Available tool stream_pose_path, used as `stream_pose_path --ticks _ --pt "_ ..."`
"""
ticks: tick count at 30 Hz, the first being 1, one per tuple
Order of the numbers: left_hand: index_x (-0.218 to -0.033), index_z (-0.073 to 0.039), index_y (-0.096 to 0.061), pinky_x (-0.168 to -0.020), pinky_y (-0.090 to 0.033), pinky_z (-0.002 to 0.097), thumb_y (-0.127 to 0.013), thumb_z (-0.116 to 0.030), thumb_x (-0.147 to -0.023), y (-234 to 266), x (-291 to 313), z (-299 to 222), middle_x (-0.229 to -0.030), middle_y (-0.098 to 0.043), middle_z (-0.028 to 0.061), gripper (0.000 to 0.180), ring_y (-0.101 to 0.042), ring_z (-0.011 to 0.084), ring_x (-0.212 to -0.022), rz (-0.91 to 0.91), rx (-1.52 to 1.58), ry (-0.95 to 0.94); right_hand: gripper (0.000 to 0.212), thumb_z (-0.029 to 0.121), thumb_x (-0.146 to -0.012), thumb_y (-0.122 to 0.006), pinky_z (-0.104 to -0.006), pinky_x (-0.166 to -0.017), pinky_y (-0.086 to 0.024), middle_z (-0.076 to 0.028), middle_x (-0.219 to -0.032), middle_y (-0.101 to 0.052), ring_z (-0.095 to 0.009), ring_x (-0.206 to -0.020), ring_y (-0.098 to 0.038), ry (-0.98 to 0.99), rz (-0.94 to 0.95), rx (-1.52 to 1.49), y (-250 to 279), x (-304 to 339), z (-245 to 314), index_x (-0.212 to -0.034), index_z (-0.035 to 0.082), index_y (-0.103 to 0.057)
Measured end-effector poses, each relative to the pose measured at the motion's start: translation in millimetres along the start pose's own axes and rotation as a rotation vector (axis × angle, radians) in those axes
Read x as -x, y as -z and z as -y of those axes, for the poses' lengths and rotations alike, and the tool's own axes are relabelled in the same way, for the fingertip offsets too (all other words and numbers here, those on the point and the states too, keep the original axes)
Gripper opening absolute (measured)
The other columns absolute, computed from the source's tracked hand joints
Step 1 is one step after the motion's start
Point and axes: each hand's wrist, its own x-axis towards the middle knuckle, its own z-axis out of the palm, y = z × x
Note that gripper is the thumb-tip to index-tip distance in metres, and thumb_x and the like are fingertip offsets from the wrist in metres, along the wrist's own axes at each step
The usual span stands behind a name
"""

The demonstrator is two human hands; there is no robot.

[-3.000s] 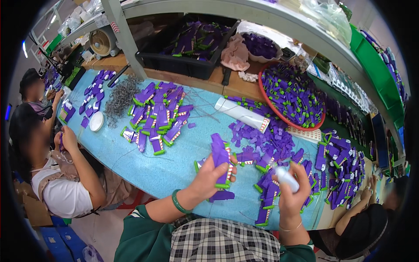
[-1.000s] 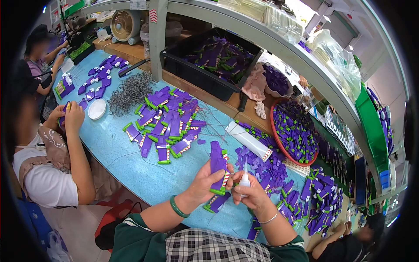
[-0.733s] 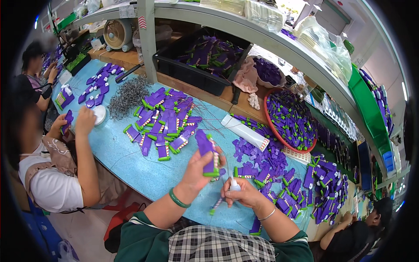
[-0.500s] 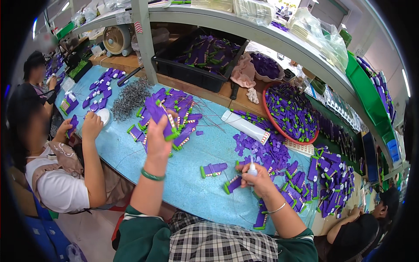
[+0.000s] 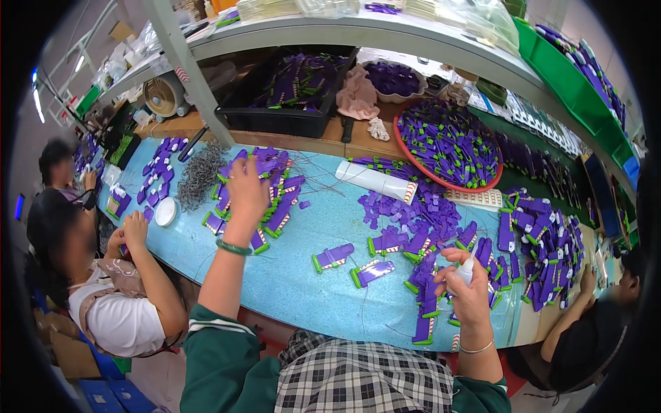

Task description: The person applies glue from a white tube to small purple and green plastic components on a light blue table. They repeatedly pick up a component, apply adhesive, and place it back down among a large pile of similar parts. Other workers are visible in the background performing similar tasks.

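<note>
My left hand [image 5: 246,193] is over the pile of purple pieces [image 5: 281,206] with green ends and red-and-white striped edges. Its fingers are apart, and I see nothing held in them. In my right hand [image 5: 470,299] is a small white squeeze bottle [image 5: 465,270], gripped above the pieces at the right. Between the hands, two purple pieces lie on the blue mat: one purple piece [image 5: 333,257] farther left, and a shinier purple piece [image 5: 375,272] beside it. Small flat purple parts [image 5: 406,217] are heaped beyond the right hand.
Grey wire bits [image 5: 200,180] are heaped at the left, near a shelf post [image 5: 186,79]. A black crate [image 5: 275,122], a red round basket [image 5: 399,138] and a white tube [image 5: 372,182] sit farther back. Co-workers sit on both sides; one person's arm [image 5: 155,275] reaches the mat.
The purple piece my left hand held up is no longer in it; that hand is lower over the pile. My right hand has moved right with the bottle, away from the piece beside it.
</note>
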Motion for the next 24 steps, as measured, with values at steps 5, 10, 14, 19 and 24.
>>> stream_pose_path --ticks 5,10,14,19,24 --pt "-0.114 -0.004 -0.055 -0.085 -0.046 0.0448 -0.074 -0.014 -0.074 17.7 70.5 -93.9 -0.109 -0.057 0.0164 0.046 -0.056 0.0340 -0.103 0.607 0.269 -0.381 0.048 0.008 -0.088 -0.065 -0.0307 -0.067 -0.059 -0.018 -0.122 -0.053 -0.020 -0.091 -0.065 0.048 -0.012 -0.085 14.4 18.9 -9.3 -0.131 -0.003 -0.046" --pt "-0.112 -0.004 -0.056 -0.081 -0.047 0.0441 -0.072 -0.012 -0.075 23.7 103.1 -116.7 -0.102 -0.054 0.0157 0.042 -0.055 0.0349 -0.095 0.674 0.283 -0.381 0.050 0.007 -0.089 -0.064 -0.0324 -0.070 -0.059 -0.018 -0.121 -0.053 -0.021 -0.094 -0.064 0.045 -0.009 -0.101 27.9 28.5 -4.5 -0.134 -0.003 -0.044" --pt "-0.104 -0.003 -0.058 -0.074 -0.047 0.0423 -0.057 -0.001 -0.073 7.5 109.7 -91.0 -0.095 -0.054 0.0133 0.031 -0.055 0.0307 -0.089 0.407 0.028 -0.420 0.050 0.006 -0.089 -0.063 -0.0332 -0.071 -0.060 -0.018 -0.121 -0.053 -0.021 -0.093 -0.064 0.051 0.004 -0.094 38.9 33.0 -6.9 -0.134 -0.004 -0.044" --pt "-0.099 -0.003 -0.061 -0.068 -0.050 0.0381 -0.061 0.001 -0.079 4.6 104.8 -65.8 -0.088 -0.059 0.0105 0.021 -0.061 0.0278 -0.081 0.197 0.138 -0.247 0.051 0.005 -0.088 -0.062 -0.0329 -0.072 -0.060 -0.017 -0.120 -0.053 -0.020 -0.094 -0.063 0.045 -0.021 -0.130 48.3 35.2 -9.3 -0.135 -0.003 -0.044" --pt "-0.100 -0.004 -0.062 -0.064 -0.051 0.0259 -0.063 0.002 -0.086 61.8 95.5 -96.4 -0.088 -0.061 0.0026 0.015 -0.063 0.0144 -0.074 0.220 1.260 0.400 0.056 0.005 -0.086 -0.061 -0.0321 -0.071 -0.059 -0.015 -0.120 -0.052 -0.019 -0.095 -0.061 0.131 -0.093 -0.138 56.2 35.5 -3.4 -0.138 -0.003 -0.041"
